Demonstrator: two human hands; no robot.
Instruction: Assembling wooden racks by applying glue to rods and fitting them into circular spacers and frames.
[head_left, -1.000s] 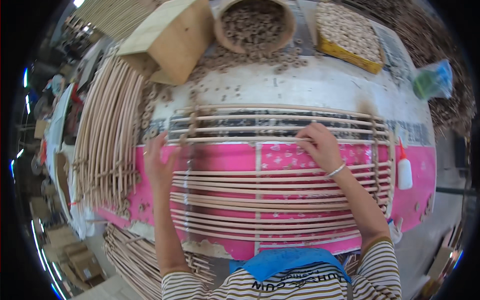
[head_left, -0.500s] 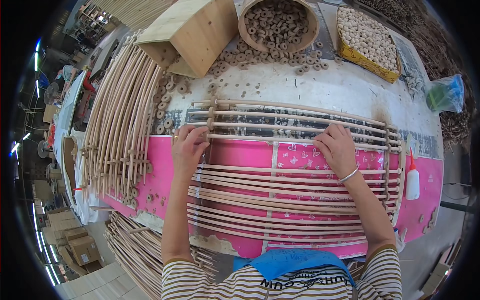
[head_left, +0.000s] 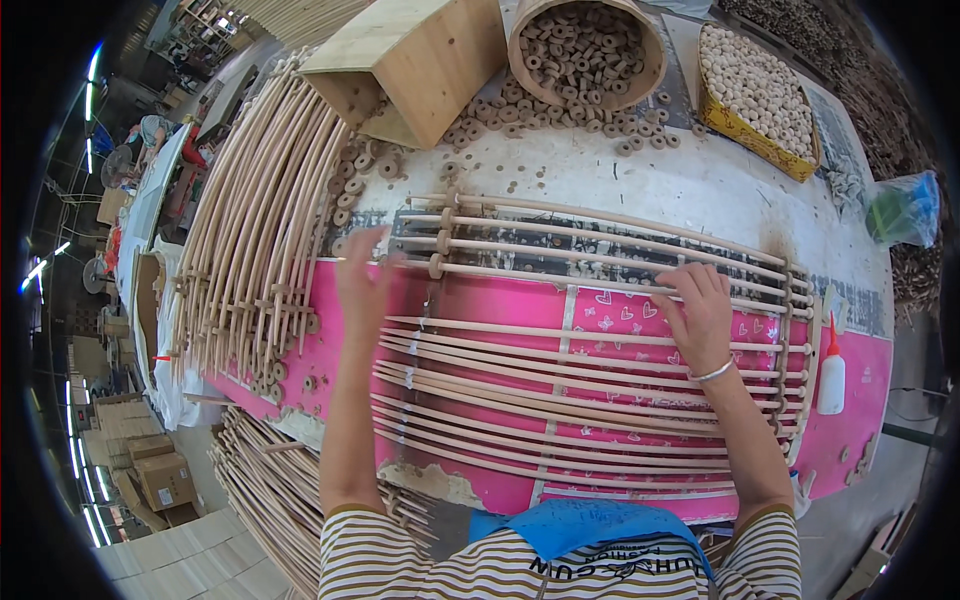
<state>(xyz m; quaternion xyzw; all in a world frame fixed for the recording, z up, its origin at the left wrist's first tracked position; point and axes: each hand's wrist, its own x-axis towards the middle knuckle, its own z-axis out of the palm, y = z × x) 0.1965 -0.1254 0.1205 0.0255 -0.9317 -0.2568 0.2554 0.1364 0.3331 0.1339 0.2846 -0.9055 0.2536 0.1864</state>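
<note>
Slim wooden rods lie side by side across the pink table covering. My right hand (head_left: 697, 312) curls its fingers and thumb around a wooden rod (head_left: 560, 280) in the upper group. Near the left ends of these rods sit small brown wooden rings (head_left: 436, 266), one above another. Left of them, my left hand (head_left: 362, 272) is raised and smeared by motion, so its fingers and anything in them cannot be made out. A lower group of wooden rods (head_left: 560, 407) runs between my forearms. The rods' right ends pass through a row of rings beside a pale wooden strip (head_left: 812, 365).
A bundle of rods with rings (head_left: 250, 225) lies at left. Behind stand a wooden box (head_left: 430, 75), a tipped round tub (head_left: 650, 75) spilling rings, and a yellow tray (head_left: 762, 150) of pale beads. A white glue bottle (head_left: 831, 380) with a red tip stands at right.
My left hand has come away from the rods' left ends, moving up and left. My right hand stays at the upper rod. The whole view has shifted slightly.
</note>
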